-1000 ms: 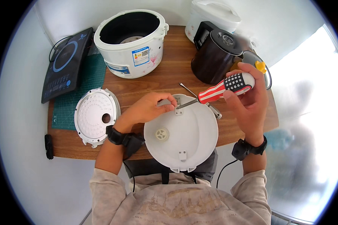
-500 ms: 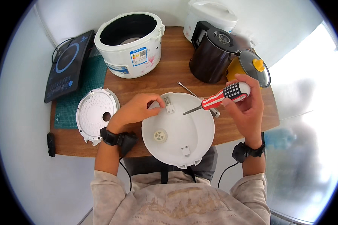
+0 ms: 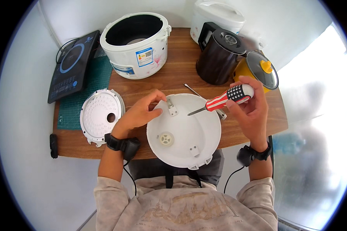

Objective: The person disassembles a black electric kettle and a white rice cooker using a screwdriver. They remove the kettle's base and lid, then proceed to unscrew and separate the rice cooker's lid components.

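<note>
A red, white and black screwdriver with a star pattern [image 3: 228, 98] is gripped in my right hand [image 3: 254, 109]. Its dark shaft points left, with the tip over a round white plastic lid [image 3: 196, 127]. The lid lies inner side up, partly over the table's front edge toward my lap. It carries a white bracket with a metal piece [image 3: 172, 109], a slotted round cap [image 3: 166, 139] and a small two-holed block [image 3: 194, 151]. At the lid's upper left rim is my left hand [image 3: 140, 113], thumb and forefinger apart, close to the bracket. Its other fingers are partly hidden.
A white perforated disc [image 3: 94, 113] and a green cutting mat [image 3: 67, 117] lie left, beside an induction cooker [image 3: 71, 63]. Behind stand an open rice cooker body [image 3: 140, 61], a dark kettle [image 3: 216, 61], a yellow pot [image 3: 245, 71] and another white cooker [image 3: 219, 17]. A second screwdriver [image 3: 192, 89] lies behind the lid.
The lid has turned slightly counterclockwise. My left hand has drawn back a little from the bracket to the rim. The screwdriver has stayed nearly in place.
</note>
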`<state>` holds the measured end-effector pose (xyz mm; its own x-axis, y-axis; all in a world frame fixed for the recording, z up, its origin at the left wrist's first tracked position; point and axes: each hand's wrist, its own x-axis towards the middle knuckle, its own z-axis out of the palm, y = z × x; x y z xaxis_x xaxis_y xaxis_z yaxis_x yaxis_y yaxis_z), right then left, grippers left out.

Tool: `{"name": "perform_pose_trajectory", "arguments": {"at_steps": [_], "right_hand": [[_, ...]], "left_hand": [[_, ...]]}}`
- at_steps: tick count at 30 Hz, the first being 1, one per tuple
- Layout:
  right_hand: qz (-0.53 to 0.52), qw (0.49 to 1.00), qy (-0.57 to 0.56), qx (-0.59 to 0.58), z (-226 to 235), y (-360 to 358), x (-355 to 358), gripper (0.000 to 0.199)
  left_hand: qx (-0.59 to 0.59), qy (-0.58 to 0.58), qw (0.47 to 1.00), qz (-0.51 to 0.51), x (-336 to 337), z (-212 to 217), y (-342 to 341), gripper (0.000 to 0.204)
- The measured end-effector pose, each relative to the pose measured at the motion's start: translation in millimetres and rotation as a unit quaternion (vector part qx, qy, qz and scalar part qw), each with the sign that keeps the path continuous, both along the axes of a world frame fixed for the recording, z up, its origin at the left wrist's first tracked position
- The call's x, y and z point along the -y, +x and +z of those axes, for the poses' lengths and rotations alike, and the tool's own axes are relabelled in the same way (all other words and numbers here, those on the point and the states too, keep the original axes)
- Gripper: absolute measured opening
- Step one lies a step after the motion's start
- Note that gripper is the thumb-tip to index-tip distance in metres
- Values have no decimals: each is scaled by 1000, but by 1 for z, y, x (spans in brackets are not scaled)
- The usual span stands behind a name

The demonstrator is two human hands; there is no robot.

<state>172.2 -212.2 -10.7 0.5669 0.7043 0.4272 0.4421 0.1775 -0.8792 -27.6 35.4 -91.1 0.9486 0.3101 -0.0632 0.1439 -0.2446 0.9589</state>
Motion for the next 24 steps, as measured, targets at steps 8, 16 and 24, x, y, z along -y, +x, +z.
{"name": "perform_pose_trajectory", "arguments": {"at_steps": [8,16,24], "right_hand": [[-3,1000,-5,-7,-14,2,2,55],[-47,996,74,-3,-23,7,13,55],[-107,970,180,-127,-7,2,42,52]], "left_hand": [[27,203,973,102,33,25,-23,37],[-49,385,921,-27,86,33,-57,51],[-45,402,914,-32,88,17,-56,43]]}}
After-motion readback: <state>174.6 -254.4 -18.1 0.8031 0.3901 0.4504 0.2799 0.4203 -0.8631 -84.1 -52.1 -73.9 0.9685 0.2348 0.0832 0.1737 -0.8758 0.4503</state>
